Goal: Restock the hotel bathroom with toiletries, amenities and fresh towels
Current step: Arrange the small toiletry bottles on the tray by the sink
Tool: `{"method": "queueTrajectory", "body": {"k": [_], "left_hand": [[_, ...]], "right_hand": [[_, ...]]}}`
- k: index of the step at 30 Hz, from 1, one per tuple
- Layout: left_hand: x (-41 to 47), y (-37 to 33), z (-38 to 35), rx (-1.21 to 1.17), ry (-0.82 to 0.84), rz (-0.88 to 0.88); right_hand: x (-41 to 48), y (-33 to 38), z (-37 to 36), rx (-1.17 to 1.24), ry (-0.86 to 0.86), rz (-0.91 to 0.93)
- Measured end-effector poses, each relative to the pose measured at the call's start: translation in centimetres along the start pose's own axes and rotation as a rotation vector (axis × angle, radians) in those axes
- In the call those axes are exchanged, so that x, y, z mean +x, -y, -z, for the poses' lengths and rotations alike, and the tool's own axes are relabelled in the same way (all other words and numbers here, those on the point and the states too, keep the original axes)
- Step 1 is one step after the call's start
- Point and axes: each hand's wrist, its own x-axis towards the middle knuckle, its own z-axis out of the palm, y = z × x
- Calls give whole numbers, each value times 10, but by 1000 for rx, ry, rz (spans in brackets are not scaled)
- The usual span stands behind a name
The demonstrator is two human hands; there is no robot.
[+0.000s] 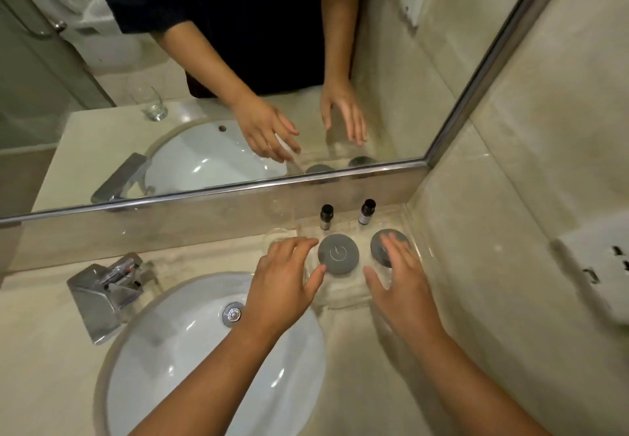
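A clear tray (343, 294) sits on the counter in the corner by the mirror. Two grey round lidded boxes stand on it, one (338, 254) in the middle and one (381, 241) to the right. Behind them stand two small dark-capped bottles, the left bottle (326, 216) and the right bottle (366, 211). My left hand (284, 277) lies at the tray's left side, fingers straight, thumb touching the middle box. My right hand (400, 275) hovers over the right box with spread fingers, partly hiding it. Neither hand holds anything.
A white sink basin (190, 354) with a chrome faucet (105, 291) fills the left of the counter. The mirror (238, 78) runs along the back. A clear glass (279, 234) stands left of the tray. A white wall fixture (599, 272) juts out at right.
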Motion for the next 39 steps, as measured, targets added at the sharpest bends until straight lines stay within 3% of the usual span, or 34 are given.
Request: {"method": "queueTrajectory", "body": {"k": [5, 12, 24, 39], "left_hand": [[-61, -14, 9, 96, 7, -68], [-139, -38, 20, 152, 79, -148], [-227, -86, 22, 150, 127, -396], [-326, -199, -38, 127, 282, -702]], "right_hand": [[-62, 12, 20, -182, 60, 53], [-155, 19, 44, -314, 6, 12], [-309, 8, 67, -292, -110, -166], [-460, -54, 112, -185, -310, -336]]}}
